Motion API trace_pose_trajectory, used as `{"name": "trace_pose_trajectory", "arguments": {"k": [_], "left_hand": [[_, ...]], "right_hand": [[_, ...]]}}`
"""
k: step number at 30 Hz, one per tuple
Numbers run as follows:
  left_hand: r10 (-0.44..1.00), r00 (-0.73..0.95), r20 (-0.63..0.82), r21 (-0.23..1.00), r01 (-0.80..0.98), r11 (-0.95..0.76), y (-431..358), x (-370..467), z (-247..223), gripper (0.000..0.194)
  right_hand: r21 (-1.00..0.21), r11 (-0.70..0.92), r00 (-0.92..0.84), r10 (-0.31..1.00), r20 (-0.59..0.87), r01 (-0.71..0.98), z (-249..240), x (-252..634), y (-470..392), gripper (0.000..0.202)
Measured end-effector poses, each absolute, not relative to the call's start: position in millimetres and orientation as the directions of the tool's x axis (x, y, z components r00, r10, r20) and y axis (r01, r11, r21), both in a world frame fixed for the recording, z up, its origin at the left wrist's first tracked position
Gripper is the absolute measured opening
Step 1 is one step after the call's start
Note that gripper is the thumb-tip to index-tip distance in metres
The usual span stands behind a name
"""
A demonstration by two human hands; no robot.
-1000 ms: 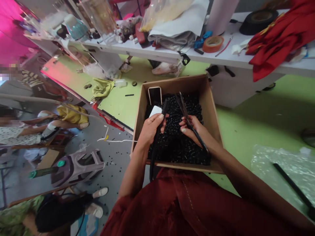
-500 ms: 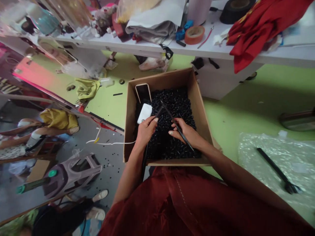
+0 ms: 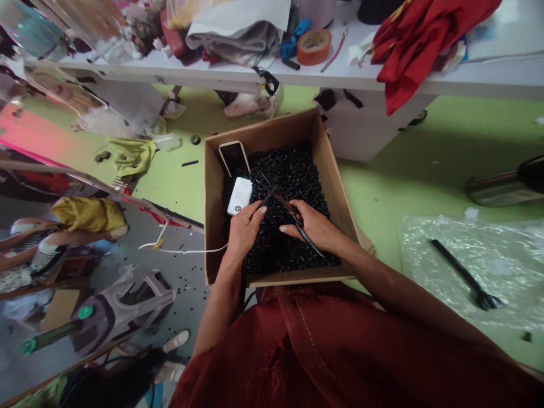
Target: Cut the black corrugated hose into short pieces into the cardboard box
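Observation:
My left hand [image 3: 245, 229] is closed on a black ribbed strip [image 3: 267, 198], pinched between thumb and fingers. The strip's tail hangs down past my wrist. Closed around dark, slender scissors [image 3: 304, 229], my right hand [image 3: 312, 224] keeps the blades up and to the left, where they cross the strip's end. Whether the blades touch the strip I cannot tell. Both hands are above a cardboard box [image 3: 346, 198] holding a heap of small black pieces [image 3: 293, 167]. A white device [image 3: 240, 195] lies on the heap by my left hand, near a phone [image 3: 233, 157].
A white cable [image 3: 191, 250] crosses the box's left edge. Behind stands a cluttered shelf with orange tape [image 3: 313, 47] and red cloth [image 3: 425, 51]. At right, a black fork-like tool [image 3: 463, 272] lies on clear plastic wrap [image 3: 514, 243]. A person [image 3: 38, 243] sits at left.
The view has shifted slightly, so everything appears further left. The scissor blades now cross the strip just above my left fingertips. Both hands keep their hold.

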State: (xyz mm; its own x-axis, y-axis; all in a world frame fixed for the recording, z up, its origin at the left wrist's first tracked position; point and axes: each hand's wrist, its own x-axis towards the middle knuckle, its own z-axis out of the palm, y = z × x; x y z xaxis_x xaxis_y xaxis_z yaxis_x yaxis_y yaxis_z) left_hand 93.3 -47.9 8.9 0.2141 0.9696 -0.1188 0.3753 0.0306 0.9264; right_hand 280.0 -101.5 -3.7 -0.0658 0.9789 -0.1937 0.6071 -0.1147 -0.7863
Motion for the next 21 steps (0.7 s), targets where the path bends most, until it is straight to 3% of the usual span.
{"name": "trace_pose_trajectory", "arguments": {"k": [4, 9, 13, 21], "left_hand": [[0.958, 0.275, -0.076, 0.854, 0.514, -0.080, -48, 91, 13, 0.033], [0.940, 0.336, -0.062, 0.736, 0.651, -0.185, -47, 89, 15, 0.036], [0.931, 0.359, -0.060, 0.677, 0.701, -0.226, -46, 89, 12, 0.036], [0.907, 0.394, -0.148, 0.569, 0.784, -0.247, -43, 88, 4, 0.033]], "right_hand": [[-0.781, -0.102, -0.103, 0.973, -0.208, 0.616, -2, 282, -101, 0.061], [-0.739, -0.040, -0.153, 0.969, -0.193, 0.673, -8, 287, -99, 0.037], [-0.689, 0.010, -0.176, 0.969, -0.171, 0.725, -15, 288, -98, 0.029], [-0.606, -0.026, -0.177, 0.946, -0.273, 0.795, -18, 285, -98, 0.018]]}}
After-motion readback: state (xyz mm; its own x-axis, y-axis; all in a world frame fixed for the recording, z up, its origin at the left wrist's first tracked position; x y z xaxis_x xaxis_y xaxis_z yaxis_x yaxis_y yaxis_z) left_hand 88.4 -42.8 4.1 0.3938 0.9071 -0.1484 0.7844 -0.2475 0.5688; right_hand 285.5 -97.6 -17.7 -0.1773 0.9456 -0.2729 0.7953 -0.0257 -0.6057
